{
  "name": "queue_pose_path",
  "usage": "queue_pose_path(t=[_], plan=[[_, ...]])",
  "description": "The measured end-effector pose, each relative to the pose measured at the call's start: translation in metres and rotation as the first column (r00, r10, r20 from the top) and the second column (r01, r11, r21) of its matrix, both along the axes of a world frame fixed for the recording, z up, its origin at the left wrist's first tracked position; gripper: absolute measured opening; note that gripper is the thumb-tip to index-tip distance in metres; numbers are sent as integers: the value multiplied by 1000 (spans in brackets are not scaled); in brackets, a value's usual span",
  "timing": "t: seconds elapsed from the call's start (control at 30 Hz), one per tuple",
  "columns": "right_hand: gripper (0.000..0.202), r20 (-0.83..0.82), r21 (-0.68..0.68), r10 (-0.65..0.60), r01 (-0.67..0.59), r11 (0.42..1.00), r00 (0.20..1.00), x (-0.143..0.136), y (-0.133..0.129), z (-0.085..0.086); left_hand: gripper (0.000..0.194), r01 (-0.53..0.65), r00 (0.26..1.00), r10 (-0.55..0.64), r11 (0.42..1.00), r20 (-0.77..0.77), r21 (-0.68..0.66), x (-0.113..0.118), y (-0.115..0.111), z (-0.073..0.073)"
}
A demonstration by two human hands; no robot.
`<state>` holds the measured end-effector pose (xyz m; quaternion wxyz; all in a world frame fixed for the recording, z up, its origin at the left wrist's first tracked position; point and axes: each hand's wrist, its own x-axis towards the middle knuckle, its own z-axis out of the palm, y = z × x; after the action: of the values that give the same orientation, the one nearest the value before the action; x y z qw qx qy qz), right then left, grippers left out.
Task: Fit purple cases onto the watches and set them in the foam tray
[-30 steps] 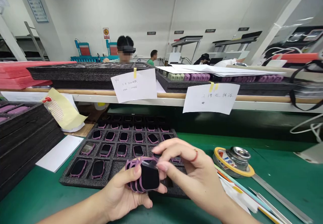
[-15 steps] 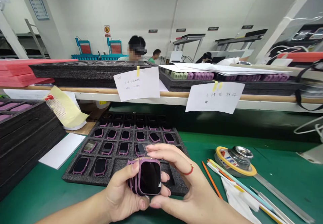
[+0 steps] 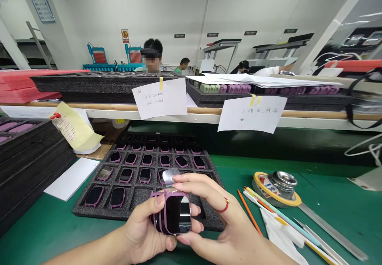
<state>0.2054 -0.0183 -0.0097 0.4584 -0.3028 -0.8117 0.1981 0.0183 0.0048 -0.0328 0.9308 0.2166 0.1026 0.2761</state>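
Note:
My left hand (image 3: 149,221) is wrapped round a small stack of purple-framed smartwatch cases, thumb on top. The front smartwatch case (image 3: 178,214) faces me, its dark screen showing a bright reflection. Around its right side curves my right hand (image 3: 209,209), thumb at the lower edge and lower fingertips by the right edge. A small clear film (image 3: 171,176) sticks out from the tips of its upper two fingers, which appear closed on it. Behind both hands lies a black foam tray (image 3: 89,214) with rows of similar purple watches, partly hidden by my hands.
To the right lie a tape roll with a metal-topped glass jar (image 3: 283,181), a steel ruler (image 3: 334,231), pens, tweezers and a white cloth (image 3: 279,231). Stacked foam trays (image 3: 32,165) stand left. A shelf (image 3: 203,117) with paper notes crosses behind; people sit beyond.
The front watch has tilted slightly, and a bright reflection now crosses its screen. The clear film at my right fingertips shows more plainly. The whole view has shifted a little.

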Motion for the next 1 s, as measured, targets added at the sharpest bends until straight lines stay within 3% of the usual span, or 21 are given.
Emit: queue_pose_path(t=[0.13, 0.33, 0.43, 0.57, 0.67, 0.87, 1.0], plan=[[67, 85, 63, -4, -1, 998, 996, 0, -3, 0, 45, -20, 1000, 20, 1000, 8, -11, 1, 1, -2], [33, 223, 232, 14, -67, 970, 975, 5, -6, 6, 40, -73, 997, 72, 994, -21, -79, 1, 2, -11], [34, 90, 266, -7, -17, 964, 996, 12, -5, 9, 34, -79, 997, 80, 996, 8, -45, 0, 1, -10], [44, -267, 195, -179, 235, 952, 947, 15, -2, 11, 31, -62, 996, 61, 998, 62, 14, -1, -1, -6], [36, -369, 154, -181, 251, 956, 912, 15, 1, 13, 29, -50, 995, 46, 998, 94, 31, -1, -1, -5], [29, -181, 389, -119, 182, 903, 976, 19, 2, 17, 27, -57, 995, 52, 997, 86, 58, 0, 0, -8], [25, 1, 445, -62, 55, 894, 998, 19, -3, 20, 25, -57, 995, 54, 998, 89, 29, 0, 1, -11]])
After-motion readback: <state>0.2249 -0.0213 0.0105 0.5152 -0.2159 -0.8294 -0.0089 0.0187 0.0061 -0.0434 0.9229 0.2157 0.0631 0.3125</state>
